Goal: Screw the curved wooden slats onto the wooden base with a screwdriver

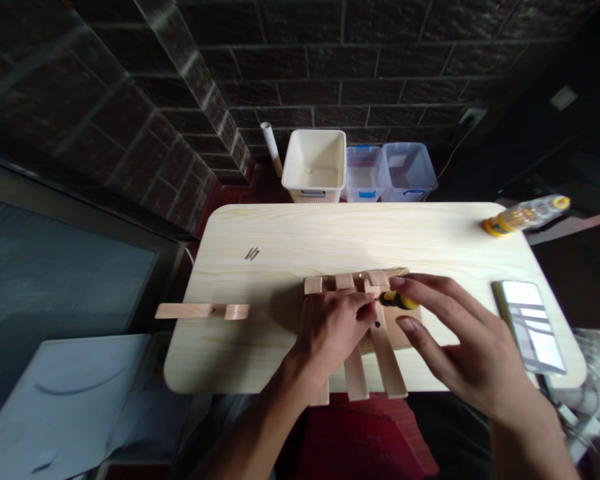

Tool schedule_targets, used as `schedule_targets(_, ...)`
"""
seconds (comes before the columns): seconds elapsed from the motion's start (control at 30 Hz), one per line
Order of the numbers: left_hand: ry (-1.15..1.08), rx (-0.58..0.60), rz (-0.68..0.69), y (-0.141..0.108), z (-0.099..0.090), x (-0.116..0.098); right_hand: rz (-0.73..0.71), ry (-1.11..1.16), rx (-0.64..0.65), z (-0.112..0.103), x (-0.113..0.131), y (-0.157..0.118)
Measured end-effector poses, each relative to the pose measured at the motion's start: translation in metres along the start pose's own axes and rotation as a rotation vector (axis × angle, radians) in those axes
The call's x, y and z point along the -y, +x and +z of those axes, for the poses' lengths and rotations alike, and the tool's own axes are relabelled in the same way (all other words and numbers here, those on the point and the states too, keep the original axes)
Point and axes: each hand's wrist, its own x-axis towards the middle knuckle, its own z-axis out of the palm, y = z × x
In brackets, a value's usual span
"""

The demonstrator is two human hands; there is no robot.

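Note:
My left hand (333,323) rests over a wooden piece with several curved-end slats, its thumb and forefinger pinched at the thin tip of a small yellow-and-black screwdriver (400,300). Whether a screw is also between those fingertips is hidden. Around the screwdriver's handle, my right hand (450,330) has thumb and fingers spread, with the forefinger close to the handle. One wooden slat (391,367) with a dark hole points toward me, and another slat (357,377) lies beside it. Under the slats is a wooden block (404,339), partly covered by my hands.
A loose wooden slat (193,311) overhangs the table's left side. Several dark screws (253,253) lie on the pale table (380,230). At right are a clear-and-yellow screwdriver case (527,215) and a phone (533,327). Behind stand a cream bin (314,163) and clear boxes (409,170).

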Motion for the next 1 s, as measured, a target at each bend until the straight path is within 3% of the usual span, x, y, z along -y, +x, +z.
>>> schedule_targets(1.0,0.002,0.021,-0.022,-0.0001,-0.0036,-0.0032,0.018,-0.046,-0.069,0.0025,-0.0061,-0.002)
